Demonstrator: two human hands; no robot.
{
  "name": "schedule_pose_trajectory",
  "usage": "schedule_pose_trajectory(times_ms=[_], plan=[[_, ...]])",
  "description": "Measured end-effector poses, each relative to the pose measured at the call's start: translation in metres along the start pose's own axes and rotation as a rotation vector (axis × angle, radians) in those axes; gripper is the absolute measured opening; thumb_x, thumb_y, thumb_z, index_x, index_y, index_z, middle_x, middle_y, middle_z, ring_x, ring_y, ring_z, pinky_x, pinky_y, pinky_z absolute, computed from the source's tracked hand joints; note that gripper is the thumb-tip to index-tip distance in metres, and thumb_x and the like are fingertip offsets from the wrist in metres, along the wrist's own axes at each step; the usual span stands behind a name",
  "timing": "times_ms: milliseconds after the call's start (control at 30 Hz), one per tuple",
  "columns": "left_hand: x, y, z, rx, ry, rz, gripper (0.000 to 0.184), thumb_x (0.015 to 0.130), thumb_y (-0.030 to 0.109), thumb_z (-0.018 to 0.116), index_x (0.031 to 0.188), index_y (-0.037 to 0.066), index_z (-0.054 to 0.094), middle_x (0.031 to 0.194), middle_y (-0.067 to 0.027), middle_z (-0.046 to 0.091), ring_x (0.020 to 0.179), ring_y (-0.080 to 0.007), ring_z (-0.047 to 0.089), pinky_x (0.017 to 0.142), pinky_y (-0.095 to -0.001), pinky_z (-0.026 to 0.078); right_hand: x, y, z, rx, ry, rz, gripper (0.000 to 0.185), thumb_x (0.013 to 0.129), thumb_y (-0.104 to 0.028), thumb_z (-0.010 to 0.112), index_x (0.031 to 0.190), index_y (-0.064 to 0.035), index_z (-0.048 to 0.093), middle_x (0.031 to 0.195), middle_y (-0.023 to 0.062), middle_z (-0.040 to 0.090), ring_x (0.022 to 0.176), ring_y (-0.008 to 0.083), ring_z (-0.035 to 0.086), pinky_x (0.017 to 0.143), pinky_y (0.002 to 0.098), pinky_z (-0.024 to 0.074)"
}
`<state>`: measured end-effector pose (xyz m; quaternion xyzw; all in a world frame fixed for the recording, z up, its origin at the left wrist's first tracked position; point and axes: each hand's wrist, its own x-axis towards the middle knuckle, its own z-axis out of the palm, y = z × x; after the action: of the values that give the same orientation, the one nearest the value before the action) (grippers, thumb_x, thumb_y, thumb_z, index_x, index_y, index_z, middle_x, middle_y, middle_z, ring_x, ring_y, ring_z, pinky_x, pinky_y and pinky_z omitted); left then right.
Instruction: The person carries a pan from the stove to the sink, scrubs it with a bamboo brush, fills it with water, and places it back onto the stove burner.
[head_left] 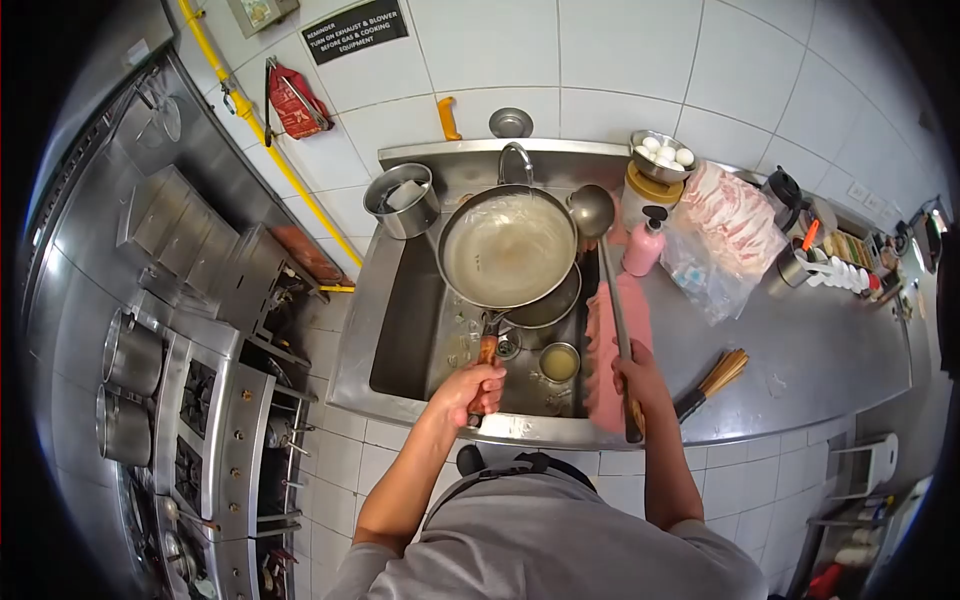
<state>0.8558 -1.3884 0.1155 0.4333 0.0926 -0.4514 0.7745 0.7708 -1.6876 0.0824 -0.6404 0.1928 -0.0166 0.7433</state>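
My left hand (pixel 474 391) is wrapped round the handle of a wide pan (pixel 510 249) held over the sink under the faucet (pixel 516 152). Cloudy liquid seems to fill the pan. My right hand (pixel 638 374) grips the long handle of a ladle (pixel 592 211), whose bowl lies beside the pan's right rim. Below the first pan, another pan (pixel 548 309) is partly hidden in the sink. A small bowl of yellowish liquid (pixel 559 362) stands in the basin near its front. A pink mat (pixel 619 340) lies under the ladle's handle.
A metal pot (pixel 401 202) stands at the sink's back left. On the right are a pink pump bottle (pixel 644 247), a bowl of eggs (pixel 662 154), bagged meat (pixel 728 221) and a brush (pixel 714 383). A stove (pixel 213 420) stands at the far left.
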Motion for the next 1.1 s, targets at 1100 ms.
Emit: schedule_pose_trajectory(times_ms=[1100], plan=[[-0.399, -0.159, -0.195, -0.461, 0.638, 0.677, 0.022, 0.085, 0.007, 0.056, 0.077, 0.013, 0.036, 0.058, 0.0021, 0.041, 0.039, -0.0077, 0.042, 0.034, -0.0239, 0.039, -0.044, 0.032, 0.372, 0.558, -0.901, 0.224, 0.015, 0.086, -0.013, 0.057, 0.099, -0.0119, 0.050, 0.074, 0.0000, 0.051, 0.068, 0.0143, 0.053, 0.075, 0.0350, 0.0486]])
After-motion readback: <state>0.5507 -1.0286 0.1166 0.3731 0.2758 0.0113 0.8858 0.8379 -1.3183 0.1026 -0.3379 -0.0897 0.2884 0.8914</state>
